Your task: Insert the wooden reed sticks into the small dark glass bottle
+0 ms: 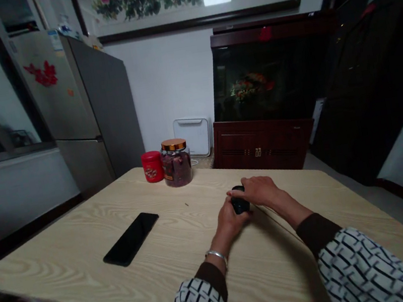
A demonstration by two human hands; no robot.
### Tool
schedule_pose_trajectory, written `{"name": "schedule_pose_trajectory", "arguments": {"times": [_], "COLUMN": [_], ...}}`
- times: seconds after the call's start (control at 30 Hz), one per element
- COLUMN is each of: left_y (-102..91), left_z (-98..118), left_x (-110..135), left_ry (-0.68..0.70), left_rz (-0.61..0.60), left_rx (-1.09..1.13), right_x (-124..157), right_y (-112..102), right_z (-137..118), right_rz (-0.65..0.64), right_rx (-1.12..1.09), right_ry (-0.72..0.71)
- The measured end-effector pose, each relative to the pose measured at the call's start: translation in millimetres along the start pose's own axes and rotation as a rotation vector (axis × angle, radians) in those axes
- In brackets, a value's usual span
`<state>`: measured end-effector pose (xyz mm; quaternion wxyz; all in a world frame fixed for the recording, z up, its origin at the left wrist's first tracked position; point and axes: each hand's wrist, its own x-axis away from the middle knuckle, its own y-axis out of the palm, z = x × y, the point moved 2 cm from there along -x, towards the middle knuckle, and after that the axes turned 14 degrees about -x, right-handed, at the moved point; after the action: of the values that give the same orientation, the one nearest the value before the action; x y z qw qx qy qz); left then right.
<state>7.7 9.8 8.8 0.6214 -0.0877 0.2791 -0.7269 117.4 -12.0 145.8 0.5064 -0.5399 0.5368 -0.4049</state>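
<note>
A small, dark, rounded object [240, 205] is between my two hands above the right half of the table; its exact kind is hard to make out. My left hand [230, 219] is closed round its near left side, thumb up along it. From the right, my right hand [262, 190] reaches over with its fingers at the object's top. The fingers of both hands partly hide it. A silver bangle [216, 256] circles my left wrist.
A black smartphone [131, 239] lies on the wooden table [85, 241] to the left. At the far edge stand a red canister [152, 167] and a clear jar [177, 167] with a copper-coloured lid. Behind are a refrigerator [108, 94] and a dark aquarium cabinet [262, 146].
</note>
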Motion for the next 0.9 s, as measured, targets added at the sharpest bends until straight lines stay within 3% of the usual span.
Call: {"name": "schedule_pose_trajectory", "arguments": {"times": [0.13, 0.73, 0.9], "left_y": [-1.6, -9.8, -11.2], "left_z": [-3, 2, 2], "left_x": [-5, 1, 2], "left_ry": [0.022, 0.037, 0.048], "left_rz": [0.005, 0.015, 0.006], "left_rx": [-0.115, -0.097, -0.096], "right_x": [-8, -11, -13], "right_y": [2, -4, -6], "right_z": [-8, -13, 2], "right_rz": [-0.017, -0.104, -0.214], "right_rx": [0.086, 0.052, -0.050], "right_ry": [-0.016, 0.000, -0.155]}}
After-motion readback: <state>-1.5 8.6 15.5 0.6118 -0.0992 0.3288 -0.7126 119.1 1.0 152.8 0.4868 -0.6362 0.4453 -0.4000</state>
